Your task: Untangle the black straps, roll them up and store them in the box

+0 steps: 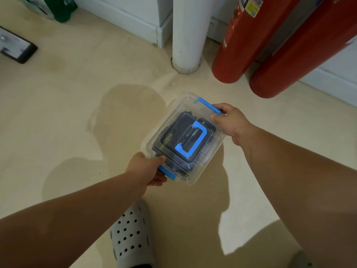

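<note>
Both your arms reach forward and down, bare to past the elbow, and meet at opposite ends of the box [185,100]. Your left hand [146,169] takes the near-left end; its thumb lies across the top of the lid and its fingers curl underneath, closed around the rim beside the near blue latch [167,172]. Your right hand [231,122] takes the far-right end, wrist bent slightly inward; the thumb presses on the lid's edge just below the far blue latch [209,105], and the other fingers wrap over the side, out of sight, so how far they close underneath I cannot tell. Both hands grip the box; neither is spread.

The box sits between your hands, turned diagonally to you, over the beige floor [77,113]; whether it rests on the floor or hangs just above it I cannot tell. It is clear plastic with its lid on; a blue handle [200,142] lies flat on the lid's middle. Through the lid you see the black straps [174,130] as a dark mass filling most of the inside, with yellow lettering reading XUEYING along one side; whether they are rolled I cannot tell.

Beyond the box stand a white pipe [187,35] and two red fire extinguishers [247,41]; a grey perforated clog [133,235] shows below your left forearm.
</note>
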